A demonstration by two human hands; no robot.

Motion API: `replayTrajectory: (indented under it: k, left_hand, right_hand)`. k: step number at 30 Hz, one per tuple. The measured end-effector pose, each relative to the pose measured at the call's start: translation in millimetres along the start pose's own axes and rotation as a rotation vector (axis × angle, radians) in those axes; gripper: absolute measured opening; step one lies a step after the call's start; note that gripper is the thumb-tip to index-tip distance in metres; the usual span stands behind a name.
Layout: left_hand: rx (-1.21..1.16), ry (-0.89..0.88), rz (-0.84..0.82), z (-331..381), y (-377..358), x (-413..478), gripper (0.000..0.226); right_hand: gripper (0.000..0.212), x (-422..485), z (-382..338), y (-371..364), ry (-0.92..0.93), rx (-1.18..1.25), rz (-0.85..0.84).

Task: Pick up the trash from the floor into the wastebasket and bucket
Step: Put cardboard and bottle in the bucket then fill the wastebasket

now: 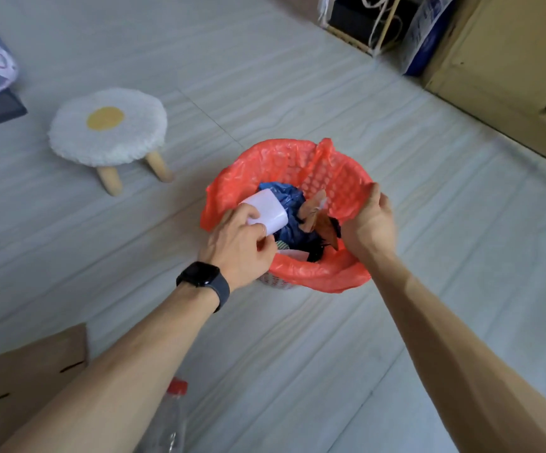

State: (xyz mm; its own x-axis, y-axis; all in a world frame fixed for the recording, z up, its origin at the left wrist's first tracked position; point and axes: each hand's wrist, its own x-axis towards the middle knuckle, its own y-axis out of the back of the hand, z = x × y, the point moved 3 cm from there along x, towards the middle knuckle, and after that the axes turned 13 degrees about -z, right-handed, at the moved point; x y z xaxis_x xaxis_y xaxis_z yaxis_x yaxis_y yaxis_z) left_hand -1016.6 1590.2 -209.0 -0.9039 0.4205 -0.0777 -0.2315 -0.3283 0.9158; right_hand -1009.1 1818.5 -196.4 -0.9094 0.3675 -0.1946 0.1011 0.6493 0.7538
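Over wastebasket [297, 158] (red-lined), left hand [237, 243] holds cup [270, 212].

- Orange-red bin liner [297, 158] at centre, with a lattice of holes showing through it.
- White wastebasket [276, 282] beneath the liner.
- Plain white paper cup [270, 210].
- Dark blue plastic bag [289, 204] inside the basket.
- Brown scrap [317, 217] at the bag's three o'clock.
- Fluffy white stool [108, 125] at ten o'clock, with a yellow round centre and pale wood legs.
- Black watch [204, 277].
- Clear bottle [171, 416] at seven o'clock, with a red cap.
- Brown cardboard [33, 371] at eight o'clock.
- Pale grey floor [297, 76] with wavy streaks.
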Motion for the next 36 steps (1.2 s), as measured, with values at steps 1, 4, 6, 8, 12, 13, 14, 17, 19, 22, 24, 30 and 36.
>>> replayTrajectory:
  k: [1,4,6,8,12,13,14,17,19,22,24,30,36]
  left_hand:
    - [0.001,0.042,0.017,-15.2,5.5,-14.2,0.029]
    - [0.007,0.075,0.072,-52.9,21.7,-51.5,0.029]
    - [0.003,0.036,0.085,-62.7,30.0,-66.2,0.026]
    - [-0.018,-0.023,0.136,-71.6,42.3,-88.3,0.023]
    - [0.022,0.073,0.167,-115.0,65.3,-158.2,0.028]
    - [0.021,0.147,0.133,-127.2,65.8,-172.3,0.033]
    - [0.003,0.254,0.117,-151.1,67.2,-203.5,0.036]
    - [-0.065,0.454,0.061,-205.2,57.6,-276.5,0.043]
    - [-0.111,0.614,0.024,-243.1,46.7,-349.9,0.045]
    - [-0.194,0.896,0.009,-284.8,19.1,-474.5,0.046]
    - [-0.256,1.002,0.000,-293.7,-4.9,-532.5,0.046]
    - [-0.346,1.324,0.047,-302.2,-64.6,-701.7,0.048]
    - [-0.378,1.509,0.218,-303.1,-92.3,-787.9,0.065]
  right_hand:
    - [0.078,-6.1,-13.3,-12.5,0.042,0.015,-0.031]
    - [0.081,-23.9,-43.8,-43.6,0.071,-0.045,-0.119]
    - [0.084,-33.6,-56.7,-47.7,0.054,-0.186,-0.036]
    - [0.069,-50.9,-79.9,-52.7,0.214,-0.336,0.143]
    - [0.041,-124.1,-160.1,-110.1,0.779,-0.388,0.126]
    - [0.038,-144.1,-173.0,-129.8,0.888,-0.396,0.034]
    - [0.037,-174.1,-191.7,-161.8,0.989,-0.410,-0.104]
    - [0.041,-225.9,-204.9,-231.6,1.071,-0.476,-0.486]
    - [0.047,-264.7,-206.7,-278.7,1.123,-0.561,-0.730]
    - [0.053,-326.0,-207.2,-333.2,1.258,-0.858,-0.969]
    - [0.053,-350.5,-204.8,-351.6,1.266,-0.977,-1.056]
    - [0.058,-466.0,-227.2,-429.9,1.424,-1.102,-1.235]
    - [0.065,-591.8,-236.1,-500.6,1.492,-0.980,-1.301]
